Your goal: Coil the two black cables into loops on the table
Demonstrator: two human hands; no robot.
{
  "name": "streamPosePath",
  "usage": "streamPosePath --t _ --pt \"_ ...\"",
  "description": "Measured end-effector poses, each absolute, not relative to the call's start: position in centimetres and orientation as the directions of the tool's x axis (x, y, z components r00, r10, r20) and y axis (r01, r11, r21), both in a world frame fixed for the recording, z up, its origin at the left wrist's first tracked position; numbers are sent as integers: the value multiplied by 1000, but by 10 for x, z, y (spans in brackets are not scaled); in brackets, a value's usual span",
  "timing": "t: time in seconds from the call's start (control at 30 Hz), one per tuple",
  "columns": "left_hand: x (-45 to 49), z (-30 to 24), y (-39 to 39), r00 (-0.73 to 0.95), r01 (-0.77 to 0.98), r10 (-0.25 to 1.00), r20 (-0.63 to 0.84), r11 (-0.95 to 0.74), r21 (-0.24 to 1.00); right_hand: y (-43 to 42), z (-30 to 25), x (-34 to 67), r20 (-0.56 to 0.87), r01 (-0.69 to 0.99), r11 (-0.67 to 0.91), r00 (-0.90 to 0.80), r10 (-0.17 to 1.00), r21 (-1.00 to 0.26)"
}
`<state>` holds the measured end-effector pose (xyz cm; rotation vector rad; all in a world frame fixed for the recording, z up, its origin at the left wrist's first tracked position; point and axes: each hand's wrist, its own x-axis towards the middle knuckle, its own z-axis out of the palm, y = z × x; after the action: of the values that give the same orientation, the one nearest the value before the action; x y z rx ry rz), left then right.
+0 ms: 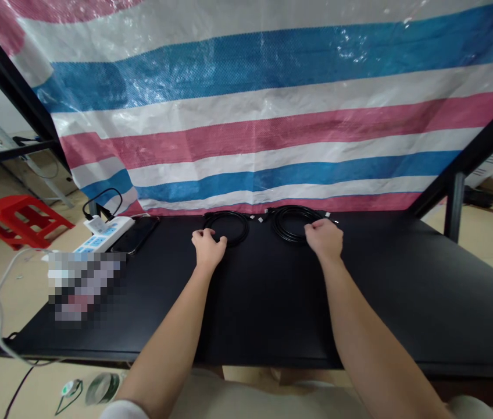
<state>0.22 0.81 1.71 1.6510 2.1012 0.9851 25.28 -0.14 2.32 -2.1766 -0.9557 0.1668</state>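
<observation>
Left hand (209,249) curled at left cable coil (245,227) | right hand (325,238) bunched at right coil (278,224) | fingers (198,234) (both): grip unclear

Cables (277,226) and bench (268,297) are black; the sheet (250,139) has blue, white and pink stripes; the stool (13,206) is red.

One head-worn view, from near-edge side above black table (268,302), close, facing forward and down toward striped woven tarp (255,139) beyond far edge.

Makeshift indoor workspace: black desk (268,302), striped tarp (272,137), power strip (109,234).
</observation>
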Motion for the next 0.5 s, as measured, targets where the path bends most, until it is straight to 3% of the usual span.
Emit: streamPosePath --t 0.1,0.17,0.37,0.5 --pt "-1 19 10 -287 685 941 179 71 725 2 12 281 97 495 -540 792 603 -681" --pt "-3 20 11 -290 666 940 181 62 743 4 0 296 23 454 -559 790 613 -694" --pt "-6 18 14 -296 666 934 202 50 744 12 -19 308 95 413 -382 772 629 -827" --pt "-7 15 15 -310 682 925 218 57 729 11 -4 296 80 220 -141 762 642 -965"
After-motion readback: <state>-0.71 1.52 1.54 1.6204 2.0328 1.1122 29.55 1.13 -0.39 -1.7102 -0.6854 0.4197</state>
